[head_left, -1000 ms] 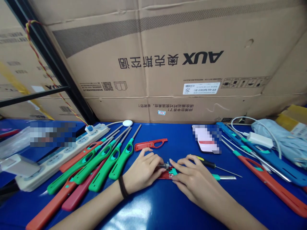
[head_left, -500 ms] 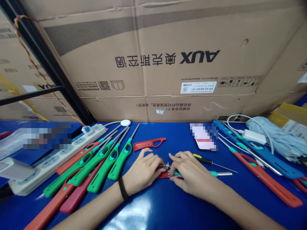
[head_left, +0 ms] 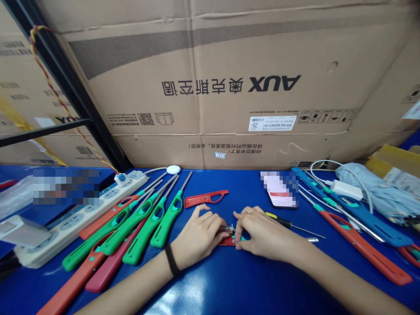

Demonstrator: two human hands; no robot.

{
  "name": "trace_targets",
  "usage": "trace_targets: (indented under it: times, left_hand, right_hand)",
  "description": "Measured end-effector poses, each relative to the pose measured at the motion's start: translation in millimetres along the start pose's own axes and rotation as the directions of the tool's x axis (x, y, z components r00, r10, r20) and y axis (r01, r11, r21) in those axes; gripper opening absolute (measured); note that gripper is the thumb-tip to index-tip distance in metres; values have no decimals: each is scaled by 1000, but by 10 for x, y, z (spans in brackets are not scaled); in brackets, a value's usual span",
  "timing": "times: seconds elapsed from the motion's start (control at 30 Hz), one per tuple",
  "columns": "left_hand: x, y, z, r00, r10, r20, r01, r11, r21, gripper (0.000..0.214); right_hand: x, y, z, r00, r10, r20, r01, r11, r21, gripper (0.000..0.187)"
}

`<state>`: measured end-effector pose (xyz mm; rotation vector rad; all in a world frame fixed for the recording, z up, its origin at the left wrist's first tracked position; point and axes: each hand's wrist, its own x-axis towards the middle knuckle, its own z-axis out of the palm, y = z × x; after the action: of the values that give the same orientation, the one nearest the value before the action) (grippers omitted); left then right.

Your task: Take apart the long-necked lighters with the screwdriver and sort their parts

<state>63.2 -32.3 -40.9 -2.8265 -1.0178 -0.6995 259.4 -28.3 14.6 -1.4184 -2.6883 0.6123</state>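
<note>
Blue table [head_left: 229,183], cardboard boxes [head_left: 197,87] stacked behind. Your left hand [head_left: 197,238] and right hand [head_left: 265,232] are together, both clamped on a red lighter shell [head_left: 226,242] at the table's front middle, with a small metal part [head_left: 227,229] showing between them. Change since the last view: your right hand has closed over the teal-collared metal tube, so only its tip [head_left: 313,239] shows past the hand. Screwdriver [head_left: 282,223] lies just beyond the right hand. Second red shell [head_left: 205,199] sits beyond the left. Green lighters [head_left: 141,223] lie further left, phone [head_left: 278,190] further out on the right.
</note>
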Motion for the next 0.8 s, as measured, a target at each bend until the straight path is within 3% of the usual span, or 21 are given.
trace_targets:
  times: [0.2, 0.53, 0.8]
  left_hand:
    - [4, 6, -10, 1000, 4, -11, -4, 1000, 13, 9]
    - [3, 0, -6, 1000, 8, 1, -8, 1000, 25, 8]
    - [4, -5, 5, 1000, 13, 6, -13, 1000, 28, 10]
  right_hand:
    - [-42, -16, -5, 994, -75, -80, 68, 994, -85, 7]
    - [-146, -42, 162, 976, -195, -95, 150, 923, -354, 15]
    - [59, -108, 195, 964, -260, -53, 191, 819, -542, 18]
